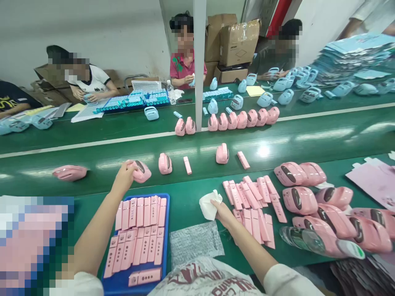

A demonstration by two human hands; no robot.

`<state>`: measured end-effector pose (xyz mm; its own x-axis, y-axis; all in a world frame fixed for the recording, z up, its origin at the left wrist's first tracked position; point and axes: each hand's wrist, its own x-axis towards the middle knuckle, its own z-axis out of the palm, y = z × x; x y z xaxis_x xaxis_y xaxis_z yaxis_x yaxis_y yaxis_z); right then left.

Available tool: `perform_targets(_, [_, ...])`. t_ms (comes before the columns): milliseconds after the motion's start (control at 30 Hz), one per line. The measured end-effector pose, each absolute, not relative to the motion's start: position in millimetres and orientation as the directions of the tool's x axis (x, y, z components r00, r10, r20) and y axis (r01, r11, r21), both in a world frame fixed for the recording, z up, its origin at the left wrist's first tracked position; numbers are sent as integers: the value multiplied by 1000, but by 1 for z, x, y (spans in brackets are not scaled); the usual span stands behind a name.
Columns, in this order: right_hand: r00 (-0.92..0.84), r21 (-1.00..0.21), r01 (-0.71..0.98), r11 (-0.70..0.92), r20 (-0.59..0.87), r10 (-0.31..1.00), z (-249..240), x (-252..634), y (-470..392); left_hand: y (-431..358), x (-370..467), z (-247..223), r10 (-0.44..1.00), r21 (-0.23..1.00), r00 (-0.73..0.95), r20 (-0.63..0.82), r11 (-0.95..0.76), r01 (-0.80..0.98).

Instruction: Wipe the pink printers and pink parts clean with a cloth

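Observation:
My left hand [124, 177] reaches over the green belt, fingers closed round a pink rounded plastic housing [142, 172] with a dark window. In my right hand [222, 213] is a crumpled white cloth [210, 204], just above the table. Below my left forearm, a blue tray [167, 230] holds rows of slim pink sticks [142, 242] with dark dots. More pink sticks [247, 195] lie loosely piled right of my right hand. Near the held piece on the belt stand another pink housing [165, 163] and a single pink stick [187, 165].
Many pink housings [299, 200] crowd the right side, beside a clear bottle [321, 242] lying on its side. A grey cloth [197, 243] lies in front of me. Across the belt, several people handle light-blue housings [311, 94]. A white post [200, 61] rises by the belt.

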<state>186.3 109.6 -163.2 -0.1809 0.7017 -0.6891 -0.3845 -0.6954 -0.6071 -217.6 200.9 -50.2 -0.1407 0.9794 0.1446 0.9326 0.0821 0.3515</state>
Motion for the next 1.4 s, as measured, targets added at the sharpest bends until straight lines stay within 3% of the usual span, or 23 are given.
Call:
perform_targets(167, [-146, -607, -415, -678, -691, 708, -147, 180, 100, 154, -152, -64, 901, 373, 290, 321, -402, 836])
perform_targets(400, [-91, -607, -442, -660, -702, 706, -146, 180, 80, 80, -64, -120, 812, 576, 579, 77, -510, 639])
perform_targets(533, [-61, -601, -425, -677, -727, 684, -149, 189, 65, 41, -50, -140, 742, 629, 658, 129, -574, 525])
perform_targets(600, [-55, -600, -414, -685, -734, 677, -150, 194, 58, 23, -48, -149, 783, 645, 591, 193, -555, 525])
perform_targets(733, [-29, -606, -409, -683, -739, 673, -152, 203, 45, -11, -44, -170, 945, 694, 241, 221, -326, 643])
perform_targets(900, [-16, -646, -413, -642, -699, 715, -149, 203, 32, -34, -14, -197, 992, 805, -130, -7, 82, 587])
perform_targets(1067, [-38, -702, -339, -626, -655, 755, -150, 187, 25, -15, 9, -202, 944, 829, -326, -48, 219, 514])
perform_targets(1233, [35, -808, -204, -553, -570, 821, -150, 179, 27, 2, 3, -180, 951, 856, -308, -2, 161, 492])
perform_targets(1400, [40, -950, -35, -309, -310, 950, -123, 162, 19, 2, 10, -137, 970, 868, -233, 67, 58, 493])
